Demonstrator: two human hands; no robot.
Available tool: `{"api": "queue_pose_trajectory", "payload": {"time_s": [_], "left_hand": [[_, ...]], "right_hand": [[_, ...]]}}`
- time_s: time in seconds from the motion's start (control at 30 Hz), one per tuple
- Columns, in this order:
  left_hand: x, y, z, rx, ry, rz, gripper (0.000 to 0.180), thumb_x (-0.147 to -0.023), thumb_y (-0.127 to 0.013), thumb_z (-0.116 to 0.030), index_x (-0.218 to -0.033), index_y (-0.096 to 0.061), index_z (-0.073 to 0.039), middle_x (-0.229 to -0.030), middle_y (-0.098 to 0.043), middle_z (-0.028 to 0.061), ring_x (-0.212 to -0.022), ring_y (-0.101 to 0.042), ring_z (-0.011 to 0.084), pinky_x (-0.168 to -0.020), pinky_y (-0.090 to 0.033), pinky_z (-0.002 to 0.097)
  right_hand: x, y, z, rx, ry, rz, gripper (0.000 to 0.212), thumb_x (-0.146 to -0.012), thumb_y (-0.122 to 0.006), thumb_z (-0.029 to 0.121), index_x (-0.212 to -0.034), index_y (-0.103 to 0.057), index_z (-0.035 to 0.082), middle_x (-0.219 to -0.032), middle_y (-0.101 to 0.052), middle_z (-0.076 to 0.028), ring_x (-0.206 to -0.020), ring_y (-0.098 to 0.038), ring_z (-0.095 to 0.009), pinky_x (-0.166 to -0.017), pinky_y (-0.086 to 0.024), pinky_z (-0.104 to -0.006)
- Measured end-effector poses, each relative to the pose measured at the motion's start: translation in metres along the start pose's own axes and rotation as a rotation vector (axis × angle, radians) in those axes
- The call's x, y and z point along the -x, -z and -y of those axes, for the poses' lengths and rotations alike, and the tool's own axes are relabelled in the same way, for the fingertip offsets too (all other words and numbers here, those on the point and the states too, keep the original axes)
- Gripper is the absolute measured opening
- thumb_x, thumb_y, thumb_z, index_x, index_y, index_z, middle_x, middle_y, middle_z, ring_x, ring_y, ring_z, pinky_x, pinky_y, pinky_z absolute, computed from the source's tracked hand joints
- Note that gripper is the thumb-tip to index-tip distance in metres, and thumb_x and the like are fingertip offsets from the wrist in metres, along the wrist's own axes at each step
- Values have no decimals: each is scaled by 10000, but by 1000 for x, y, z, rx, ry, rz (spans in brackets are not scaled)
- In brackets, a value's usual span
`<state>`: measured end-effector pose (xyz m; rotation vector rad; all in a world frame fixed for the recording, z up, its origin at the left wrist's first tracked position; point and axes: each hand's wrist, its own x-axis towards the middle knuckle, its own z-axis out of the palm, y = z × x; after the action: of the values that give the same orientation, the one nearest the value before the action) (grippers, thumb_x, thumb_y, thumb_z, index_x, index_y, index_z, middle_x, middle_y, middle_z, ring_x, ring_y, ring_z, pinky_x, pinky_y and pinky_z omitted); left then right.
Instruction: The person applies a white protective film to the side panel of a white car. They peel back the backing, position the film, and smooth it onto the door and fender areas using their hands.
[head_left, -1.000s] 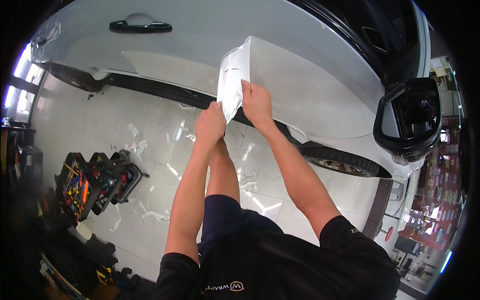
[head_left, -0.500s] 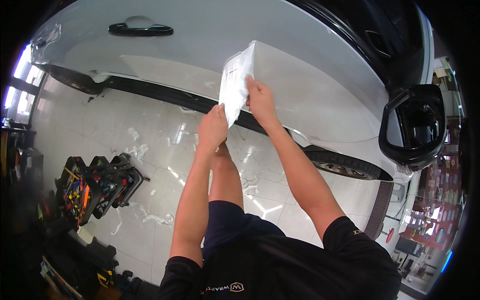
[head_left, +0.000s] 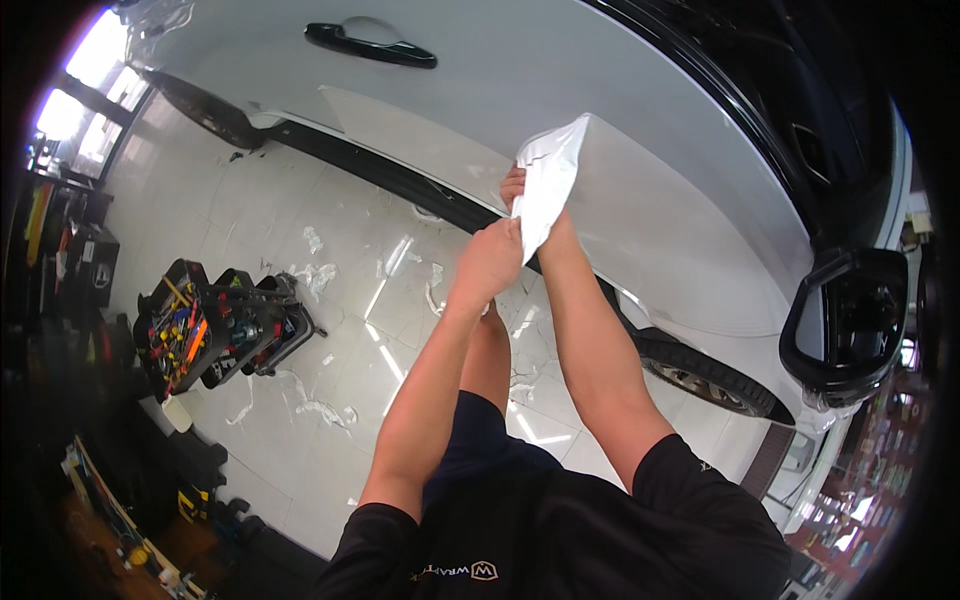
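A white car door (head_left: 540, 70) fills the upper part of the view, with a black door handle (head_left: 370, 45) near the top. A sheet of white film (head_left: 552, 180) is lifted off the door and folds back toward me. My left hand (head_left: 488, 262) grips the lower edge of this film. My right hand (head_left: 514, 190) holds the film just above, mostly hidden behind the folded flap. Both forearms reach up from the lower edge.
A black side mirror (head_left: 850, 320) sticks out at the right, with a front wheel (head_left: 705, 375) below it. A black tool cart (head_left: 215, 330) full of coloured tools stands on the white tiled floor at left. Scraps of film (head_left: 320, 275) lie on the tiles.
Both hands have pulled the film further along the door, and more of the sheet is peeled back. The flap now folds over my right hand.
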<state>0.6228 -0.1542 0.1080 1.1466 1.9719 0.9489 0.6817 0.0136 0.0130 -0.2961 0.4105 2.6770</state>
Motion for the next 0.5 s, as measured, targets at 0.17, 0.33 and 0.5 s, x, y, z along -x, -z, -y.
{"api": "queue_pose_trajectory", "payload": {"time_s": [0.17, 0.33, 0.5], "left_hand": [[10, 3, -6, -13, 31, 26, 496, -1055, -287, -328, -936, -613, 26, -932, -649, 289, -909, -599, 485, -819, -460, 546], [21, 2, -17, -14, 44, 38, 498, -1058, -273, -312, -899, -605, 24, -910, -650, 292, -888, -602, 486, -805, -461, 553], [30, 5, -22, -31, 16, 42, 487, -1056, -284, -304, -887, -601, 24, -853, -652, 287, -839, -608, 489, -785, -467, 557]], "right_hand": [[18, -18, -17, 98, 74, -101, 280, -936, -560, 302, -872, -506, 35, -734, -497, -50, -590, -459, -158, -494, -412, -286], [26, -27, -13, 233, 114, -221, 276, -949, -538, 287, -805, -505, 53, -688, -470, -35, -530, -419, -143, -442, -377, -270], [40, -40, -27, 294, 173, -304, 240, -945, -506, 234, -788, -495, 54, -670, -451, -31, -498, -391, -135, -415, -348, -264]]}}
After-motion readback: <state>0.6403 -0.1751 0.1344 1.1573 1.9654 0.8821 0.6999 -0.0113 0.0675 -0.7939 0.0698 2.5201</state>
